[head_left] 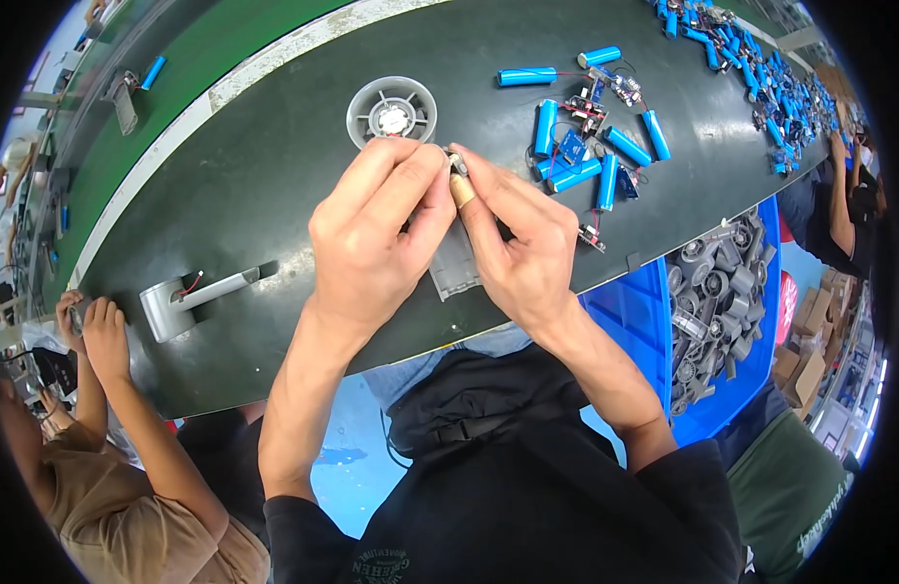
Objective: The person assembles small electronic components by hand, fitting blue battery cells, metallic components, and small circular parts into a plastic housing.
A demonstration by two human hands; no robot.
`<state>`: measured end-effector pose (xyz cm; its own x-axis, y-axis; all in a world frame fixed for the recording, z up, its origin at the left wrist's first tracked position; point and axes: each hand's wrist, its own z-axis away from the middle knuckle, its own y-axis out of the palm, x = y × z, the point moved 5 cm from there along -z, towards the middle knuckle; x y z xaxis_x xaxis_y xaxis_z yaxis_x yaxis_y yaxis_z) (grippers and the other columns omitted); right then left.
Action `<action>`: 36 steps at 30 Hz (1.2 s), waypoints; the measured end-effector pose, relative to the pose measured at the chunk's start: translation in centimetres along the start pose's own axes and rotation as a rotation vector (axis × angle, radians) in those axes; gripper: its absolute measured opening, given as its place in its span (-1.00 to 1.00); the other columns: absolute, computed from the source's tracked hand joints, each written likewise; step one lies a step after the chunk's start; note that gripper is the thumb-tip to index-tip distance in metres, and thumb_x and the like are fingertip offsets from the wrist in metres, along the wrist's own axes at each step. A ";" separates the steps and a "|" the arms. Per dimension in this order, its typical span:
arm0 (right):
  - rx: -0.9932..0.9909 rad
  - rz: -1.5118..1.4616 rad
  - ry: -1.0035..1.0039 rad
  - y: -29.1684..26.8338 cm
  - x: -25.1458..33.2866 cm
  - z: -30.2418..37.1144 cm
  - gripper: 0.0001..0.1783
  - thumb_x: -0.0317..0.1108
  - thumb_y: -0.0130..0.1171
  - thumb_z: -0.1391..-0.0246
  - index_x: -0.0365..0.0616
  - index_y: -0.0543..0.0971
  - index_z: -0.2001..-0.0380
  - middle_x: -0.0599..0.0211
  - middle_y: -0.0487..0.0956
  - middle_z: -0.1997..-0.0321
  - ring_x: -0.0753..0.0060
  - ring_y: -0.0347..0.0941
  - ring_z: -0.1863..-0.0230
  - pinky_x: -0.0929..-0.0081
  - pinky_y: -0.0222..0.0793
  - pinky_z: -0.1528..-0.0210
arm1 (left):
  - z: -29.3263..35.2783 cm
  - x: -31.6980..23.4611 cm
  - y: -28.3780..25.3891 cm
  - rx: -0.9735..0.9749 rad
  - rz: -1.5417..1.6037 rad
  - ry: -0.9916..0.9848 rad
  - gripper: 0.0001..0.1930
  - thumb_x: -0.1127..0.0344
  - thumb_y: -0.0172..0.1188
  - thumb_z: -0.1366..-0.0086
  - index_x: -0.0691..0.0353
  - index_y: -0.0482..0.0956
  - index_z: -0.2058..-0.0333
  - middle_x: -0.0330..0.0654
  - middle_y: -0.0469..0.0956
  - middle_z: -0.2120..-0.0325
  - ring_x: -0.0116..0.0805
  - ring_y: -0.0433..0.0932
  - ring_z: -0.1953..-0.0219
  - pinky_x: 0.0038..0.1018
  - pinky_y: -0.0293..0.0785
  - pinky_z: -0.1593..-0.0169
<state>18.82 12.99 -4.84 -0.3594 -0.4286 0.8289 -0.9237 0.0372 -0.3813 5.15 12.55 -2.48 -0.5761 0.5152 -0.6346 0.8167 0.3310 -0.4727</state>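
My left hand [371, 224] and my right hand [522, 219] meet over the dark work surface, fingertips pinched together. Between them shows a bit of a small grey part [457, 163]; the fingers hide most of it, so its kind is unclear. A tan wrap covers one fingertip of the right hand. Below the hands lies a grey plastic piece [455, 271], partly covered by them. Just beyond the left hand stands a round grey fan housing [352, 115] with spokes and a white centre.
Blue cylindrical cells [626, 146] wired to small circuit boards lie right of my hands, with a larger heap [751, 78] farther off. A blue bin [697, 420] of grey parts adjoins the table edge. At left lies a grey handled housing [167, 311], near a co-worker's hands [101, 331].
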 end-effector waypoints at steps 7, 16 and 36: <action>0.006 0.012 -0.016 -0.1 0.0 0.0 -0.69 -0.63 0.23 -0.12 -0.38 0.62 0.04 0.00 0.69 0.15 0.29 0.67 0.20 0.51 0.53 0.15 | 0.0 0.3 0.0 0.059 0.059 -0.095 -0.81 0.67 0.28 -0.10 0.45 0.61 0.27 -0.11 0.60 0.36 -0.41 0.60 0.40 -0.54 0.57 0.30; 0.020 0.047 -0.080 0.1 0.3 0.0 -0.67 -0.65 0.24 -0.08 -0.38 0.62 0.04 -0.04 0.68 0.12 0.19 0.68 0.17 0.47 0.56 0.14 | 0.0 0.4 -0.4 0.019 0.053 -0.057 -0.83 0.63 0.31 -0.06 0.35 0.62 0.32 -0.14 0.59 0.40 -0.30 0.59 0.46 -0.49 0.52 0.39; -0.014 -0.035 0.117 -0.6 -0.1 0.0 -0.67 -0.62 0.20 -0.14 -0.38 0.60 0.00 0.10 0.68 0.17 0.48 0.62 0.19 0.58 0.50 0.19 | 0.2 -0.7 -0.9 -0.097 -0.083 -0.130 -0.55 0.42 0.49 -0.02 0.31 0.51 0.12 -0.14 0.48 0.36 -0.44 0.36 0.62 -0.49 0.31 0.56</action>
<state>19.42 13.04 -4.67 -0.3391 -0.3213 0.8842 -0.9375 0.0369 -0.3461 4.81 11.70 -1.71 -0.6359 0.3784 -0.6726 0.7620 0.4463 -0.4692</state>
